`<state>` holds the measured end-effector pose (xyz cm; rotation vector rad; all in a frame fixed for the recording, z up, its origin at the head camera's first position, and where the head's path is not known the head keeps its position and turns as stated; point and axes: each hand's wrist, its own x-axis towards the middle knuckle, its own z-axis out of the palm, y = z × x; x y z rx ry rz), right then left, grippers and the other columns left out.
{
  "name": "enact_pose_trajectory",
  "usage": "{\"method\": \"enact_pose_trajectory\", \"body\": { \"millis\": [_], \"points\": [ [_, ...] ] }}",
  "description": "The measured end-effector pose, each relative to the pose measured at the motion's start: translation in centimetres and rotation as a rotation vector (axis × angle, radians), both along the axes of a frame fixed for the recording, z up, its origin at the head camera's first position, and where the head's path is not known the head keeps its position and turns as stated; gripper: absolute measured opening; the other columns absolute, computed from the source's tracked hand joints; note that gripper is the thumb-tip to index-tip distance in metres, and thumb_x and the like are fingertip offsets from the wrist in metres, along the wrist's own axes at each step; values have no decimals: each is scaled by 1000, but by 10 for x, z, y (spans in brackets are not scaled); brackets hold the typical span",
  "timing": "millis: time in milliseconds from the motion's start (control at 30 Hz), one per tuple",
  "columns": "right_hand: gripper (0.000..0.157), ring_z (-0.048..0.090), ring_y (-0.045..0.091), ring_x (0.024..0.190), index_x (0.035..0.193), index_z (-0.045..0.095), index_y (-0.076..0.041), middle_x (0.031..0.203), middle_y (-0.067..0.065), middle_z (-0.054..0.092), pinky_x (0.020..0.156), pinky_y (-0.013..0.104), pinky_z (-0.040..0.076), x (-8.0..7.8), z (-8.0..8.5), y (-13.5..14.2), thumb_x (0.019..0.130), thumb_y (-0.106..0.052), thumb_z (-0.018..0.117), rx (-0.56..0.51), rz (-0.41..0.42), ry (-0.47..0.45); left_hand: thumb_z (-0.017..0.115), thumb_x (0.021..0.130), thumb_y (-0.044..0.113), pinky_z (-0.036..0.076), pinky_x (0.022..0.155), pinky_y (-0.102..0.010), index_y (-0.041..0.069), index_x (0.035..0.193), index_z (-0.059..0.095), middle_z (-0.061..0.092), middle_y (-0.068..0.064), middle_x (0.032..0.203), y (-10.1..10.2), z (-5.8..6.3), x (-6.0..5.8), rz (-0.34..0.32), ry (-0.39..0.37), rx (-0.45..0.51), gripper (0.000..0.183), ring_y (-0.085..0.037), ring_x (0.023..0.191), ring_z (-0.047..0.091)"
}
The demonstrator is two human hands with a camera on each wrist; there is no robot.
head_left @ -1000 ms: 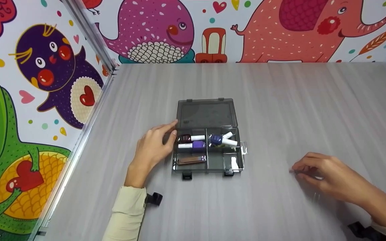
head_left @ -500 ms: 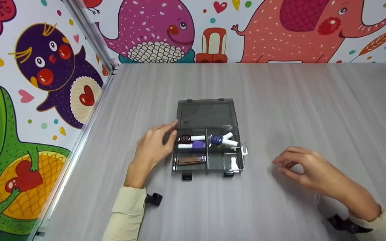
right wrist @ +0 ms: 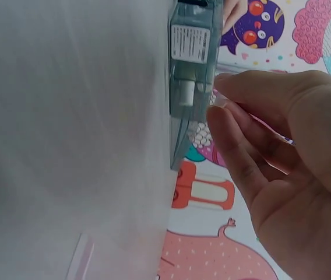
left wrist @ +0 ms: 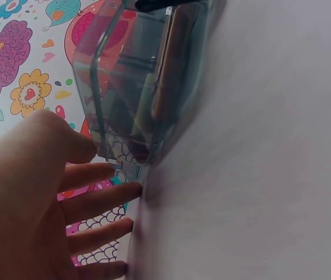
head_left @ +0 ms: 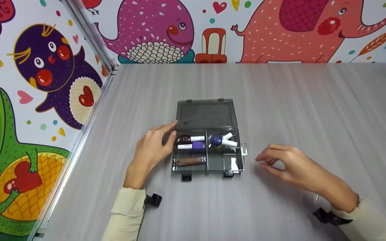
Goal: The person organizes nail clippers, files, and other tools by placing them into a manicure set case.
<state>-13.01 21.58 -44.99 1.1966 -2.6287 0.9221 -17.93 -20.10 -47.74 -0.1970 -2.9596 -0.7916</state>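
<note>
A smoky clear divided box point(head_left: 217, 165) stands with its lid point(head_left: 207, 114) laid back. Dark red point(head_left: 184, 139) and purple point(head_left: 198, 145) nail polish bottles lie in its upper left compartment, a nail clipper point(head_left: 191, 161) below them. A dark blue bottle point(head_left: 216, 140) and another white cap share the upper right one. My left hand point(head_left: 154, 147) rests against the box's left side, fingers point(left wrist: 98, 233) extended. Right of the box, my right hand point(head_left: 288, 164) pinches a small clear piece point(right wrist: 219, 101) between thumb and fingertips, mostly hidden by them.
A thin clear strip point(head_left: 316, 199) lies on the table beneath my right wrist. A clear hanging tab point(head_left: 244, 149) juts from the box's right side. Black latches point(head_left: 186, 177) stick out at its front. Patterned wall panels point(head_left: 159, 31) border the table at the back and left.
My right hand has moved left and slightly away from me, from the right part of the table towards the box. The left hand and the box have stayed in place.
</note>
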Motion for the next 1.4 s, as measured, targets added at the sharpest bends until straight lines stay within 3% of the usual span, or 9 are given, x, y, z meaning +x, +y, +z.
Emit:
{"method": "enact_pose_trajectory", "body": {
  "millis": [433,733,1067,1400],
  "points": [
    [25,77,10,82,104,78,-9,101,-3,80,77,16,62,-11,0,-28,87,7,85,-88,59,-4,54,110,47,55,108,-68,38,155,60,66,-8,154,1,4,1,0,-23,8,46,-38,143,62],
    [25,78,12,82,105,79,-8,101,-1,80,76,20,64,-17,3,-37,87,8,84,-101,66,-19,54,110,46,56,108,-66,36,155,61,67,-6,153,1,4,0,-12,-15,12,46,-38,142,63],
    [23,77,11,83,107,79,-6,102,1,79,76,21,64,-16,-2,-48,88,7,83,-106,101,-40,53,111,46,54,109,-67,37,155,60,66,-5,154,0,3,0,-11,-20,15,46,-38,143,62],
    [27,76,12,85,109,79,-9,103,-2,79,78,20,63,-15,1,-45,88,7,84,-127,104,-4,53,110,48,57,104,-68,39,155,60,67,-4,153,0,3,2,3,-24,4,46,-37,142,63]
  ]
}}
